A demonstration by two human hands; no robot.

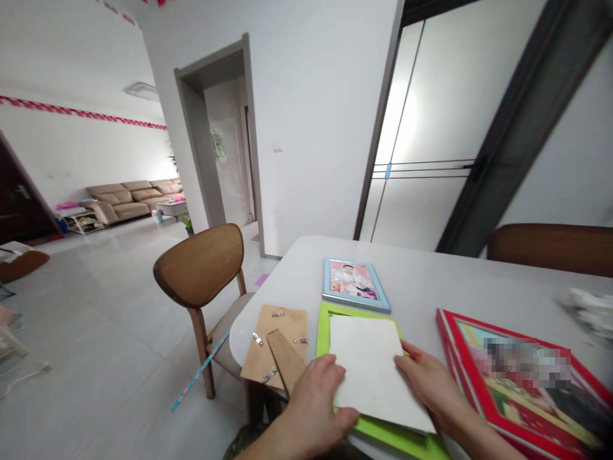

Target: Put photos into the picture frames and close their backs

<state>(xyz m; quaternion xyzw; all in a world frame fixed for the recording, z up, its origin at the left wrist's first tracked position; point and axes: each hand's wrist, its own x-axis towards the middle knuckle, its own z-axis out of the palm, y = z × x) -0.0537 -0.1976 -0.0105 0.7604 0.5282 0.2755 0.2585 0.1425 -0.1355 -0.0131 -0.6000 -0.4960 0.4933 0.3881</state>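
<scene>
A white card (368, 364) lies over a lime-green picture frame (325, 326), tilted slightly against it, with the frame's rim showing around it. At the card's left edge is my left hand (313, 399), fingers curved and thumb apart, fingertips touching the edge. My right hand (428, 380) grips the right edge of the card between thumb and fingers. Left of the frame lies a brown backing board (294, 322) with metal clips and a stand leg (285, 354); my left hand covers part of the leg.
A light-blue framed photo (354, 306) lies farther back on the white table (306, 262). Red picture frames (460, 370) are stacked at right, with crumpled white material (591, 310) behind. A wooden chair (204, 268) stands at the table's left, a blue strip (198, 374) beside it.
</scene>
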